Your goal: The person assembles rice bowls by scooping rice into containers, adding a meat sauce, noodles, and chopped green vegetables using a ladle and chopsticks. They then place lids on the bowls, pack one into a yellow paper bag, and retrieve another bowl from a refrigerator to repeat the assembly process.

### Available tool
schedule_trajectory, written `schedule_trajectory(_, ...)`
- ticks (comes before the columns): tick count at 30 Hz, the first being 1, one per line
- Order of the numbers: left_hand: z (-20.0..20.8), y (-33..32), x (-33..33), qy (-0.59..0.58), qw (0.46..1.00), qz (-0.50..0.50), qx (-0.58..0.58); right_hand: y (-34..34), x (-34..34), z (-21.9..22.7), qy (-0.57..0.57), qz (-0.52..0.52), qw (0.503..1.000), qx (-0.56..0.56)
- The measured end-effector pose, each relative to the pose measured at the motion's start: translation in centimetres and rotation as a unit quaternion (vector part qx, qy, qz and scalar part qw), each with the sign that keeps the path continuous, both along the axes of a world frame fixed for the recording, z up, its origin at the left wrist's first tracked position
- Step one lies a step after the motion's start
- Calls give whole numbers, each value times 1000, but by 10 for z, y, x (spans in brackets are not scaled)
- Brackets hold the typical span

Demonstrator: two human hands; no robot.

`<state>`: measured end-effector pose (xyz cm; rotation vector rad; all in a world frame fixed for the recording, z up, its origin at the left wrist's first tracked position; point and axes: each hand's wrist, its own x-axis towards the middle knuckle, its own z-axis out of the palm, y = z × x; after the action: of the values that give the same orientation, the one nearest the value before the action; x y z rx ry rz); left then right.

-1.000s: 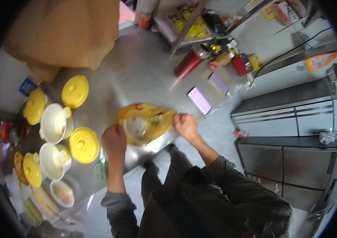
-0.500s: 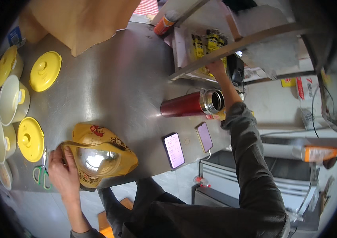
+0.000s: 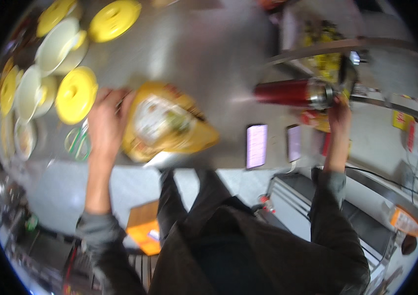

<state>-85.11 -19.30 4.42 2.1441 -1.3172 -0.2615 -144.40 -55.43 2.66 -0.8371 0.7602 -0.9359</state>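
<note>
My left hand (image 3: pixel 106 120) is closed on the left edge of a yellow printed bag (image 3: pixel 201 135) with a pale, shiny patch, which lies at the table's near edge. My right hand (image 3: pixel 339 115) is raised by the mouth of a red steel flask (image 3: pixel 282 93) lying on its side. Its fingers look pinched together, but blur hides what they hold. Behind it, yellow-and-black packets (image 3: pixel 327 61) fill a box on the shelf. Green-handled scissors (image 3: pixel 77 142) lie beside my left wrist.
Cream pots (image 3: pixel 31 93) and yellow lids (image 3: pixel 76 96) crowd the left of the steel table (image 3: pixel 209 59). Two phones, one dark-framed (image 3: pixel 256 146) and one on a cable (image 3: pixel 294 142), lie near the front edge. A metal shelf rail (image 3: pixel 312 50) crosses the back right.
My right hand has drawn back from the packet box toward me, past the flask's mouth. My left hand keeps its hold on the bag. The whole view has shifted, leaving the picture blurred.
</note>
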Motion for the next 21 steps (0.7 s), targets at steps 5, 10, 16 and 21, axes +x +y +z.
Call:
schedule_trajectory(5,-5,9,17,-4,1000,3,-5,310,206,53,56,-95,987,-114)
schedule_trajectory(10,-6,11,24,85,996,4,-17,338,399,24,278,176,902,-278)
schedule_trajectory(16,-14,13,40,193,979,62,-29,307,390,-33,599,331,605,-407)
schedule_trajectory(21,-2,1,14,52,998,13,-33,309,419,-3,721,484,346,-356)
